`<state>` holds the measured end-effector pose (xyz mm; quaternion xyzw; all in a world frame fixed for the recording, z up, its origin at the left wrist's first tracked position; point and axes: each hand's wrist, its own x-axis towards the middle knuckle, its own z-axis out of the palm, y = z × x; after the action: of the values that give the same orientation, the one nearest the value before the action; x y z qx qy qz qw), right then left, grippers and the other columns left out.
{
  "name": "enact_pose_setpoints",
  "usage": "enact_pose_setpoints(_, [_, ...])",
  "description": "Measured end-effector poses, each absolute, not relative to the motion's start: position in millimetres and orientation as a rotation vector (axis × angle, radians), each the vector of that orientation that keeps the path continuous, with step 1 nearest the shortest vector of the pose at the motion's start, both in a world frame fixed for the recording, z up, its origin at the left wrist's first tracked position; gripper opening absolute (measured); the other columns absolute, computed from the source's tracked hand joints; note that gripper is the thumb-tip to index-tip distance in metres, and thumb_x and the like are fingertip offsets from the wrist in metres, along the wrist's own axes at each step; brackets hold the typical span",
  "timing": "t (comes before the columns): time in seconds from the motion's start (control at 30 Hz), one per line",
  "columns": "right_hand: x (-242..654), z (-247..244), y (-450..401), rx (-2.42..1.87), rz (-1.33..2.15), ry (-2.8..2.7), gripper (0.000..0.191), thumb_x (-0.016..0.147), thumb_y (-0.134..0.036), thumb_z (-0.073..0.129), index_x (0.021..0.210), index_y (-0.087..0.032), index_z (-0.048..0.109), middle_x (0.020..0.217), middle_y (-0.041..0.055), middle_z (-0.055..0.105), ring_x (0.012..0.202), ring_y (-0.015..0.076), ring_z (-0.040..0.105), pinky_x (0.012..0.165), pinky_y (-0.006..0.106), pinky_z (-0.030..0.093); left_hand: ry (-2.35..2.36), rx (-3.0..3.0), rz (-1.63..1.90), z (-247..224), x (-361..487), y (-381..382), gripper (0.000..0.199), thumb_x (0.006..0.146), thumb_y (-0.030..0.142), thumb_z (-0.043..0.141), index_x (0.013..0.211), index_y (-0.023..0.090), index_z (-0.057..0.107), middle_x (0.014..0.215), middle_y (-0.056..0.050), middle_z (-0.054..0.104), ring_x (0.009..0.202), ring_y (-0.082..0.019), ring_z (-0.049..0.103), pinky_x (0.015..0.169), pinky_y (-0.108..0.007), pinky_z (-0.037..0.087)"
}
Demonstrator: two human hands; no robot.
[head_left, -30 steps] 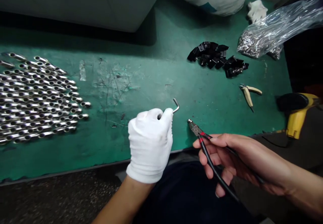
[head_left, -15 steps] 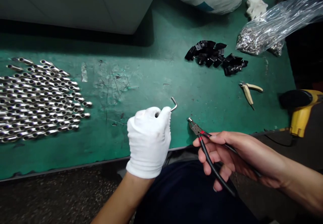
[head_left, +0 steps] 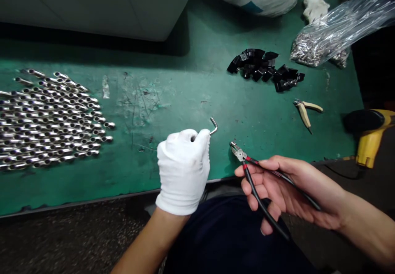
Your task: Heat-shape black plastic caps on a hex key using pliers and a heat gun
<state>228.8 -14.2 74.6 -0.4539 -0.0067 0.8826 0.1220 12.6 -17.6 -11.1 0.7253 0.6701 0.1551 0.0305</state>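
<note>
My left hand (head_left: 184,169), in a white glove, is closed round a thin bent metal rod like a hex key (head_left: 214,125); its short hooked end sticks out past the thumb. Whatever else lies inside the fist is hidden, though a small dark hole shows between the fingers. My right hand (head_left: 274,191), bare, grips black-handled pliers (head_left: 239,154) with red bands, the handles spread apart. At the tips of the jaws sits a small shiny metal piece (head_left: 232,144). Both hands hover at the bench's front edge, the pliers' jaws to the right of the rod and apart from it.
Rows of shiny metal tubes (head_left: 55,121) cover the left of the green bench (head_left: 173,89). A grey bin (head_left: 123,6) stands behind. On the right are black parts (head_left: 256,65), cream-handled cutters (head_left: 304,115), a clear bag of metal pieces (head_left: 311,49) and a yellow heat gun (head_left: 367,146).
The whole view has shifted slightly. My right hand has turned the pliers a little, so their jaws catch more light. Both hands keep their holds.
</note>
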Motion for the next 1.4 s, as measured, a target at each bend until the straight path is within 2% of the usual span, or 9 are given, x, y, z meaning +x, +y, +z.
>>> enact_pose_setpoints(0.3, [229,72,-16,-1.211,2.578,0.082,0.041,0.103,-0.03,0.033,0.118,-0.008,0.064,0.105,0.0154,0.06,0.09,0.0252,0.062,0.07,0.046,0.063,2.063,2.237,0.482,-12,13,-19,0.021,0.099,0.034,0.052,0.11,0.03,0.07,0.097,-0.005,0.07,0.083,-0.026,0.052,0.071,-0.037,0.03])
enact_pose_setpoints(0.73, [231,66,-22,-1.116,2.572,0.129,0.042,0.103,-0.028,0.032,0.122,-0.006,0.062,0.102,0.0147,0.06,0.088,0.0243,0.063,0.067,0.043,0.065,2.062,2.213,0.449,-12,13,-18,0.024,0.101,0.036,0.05,0.111,0.03,0.07,0.092,-0.004,0.068,0.079,-0.025,0.051,0.068,-0.036,0.027])
enact_pose_setpoints(1.4, [229,63,-26,-1.045,2.508,0.242,0.048,0.106,-0.029,0.023,0.125,-0.005,0.06,0.097,0.0121,0.061,0.083,0.0222,0.065,0.062,0.041,0.067,2.079,2.236,0.449,-11,15,-19,0.024,0.101,0.036,0.049,0.11,0.029,0.07,0.098,-0.006,0.07,0.084,-0.027,0.052,0.07,-0.038,0.029])
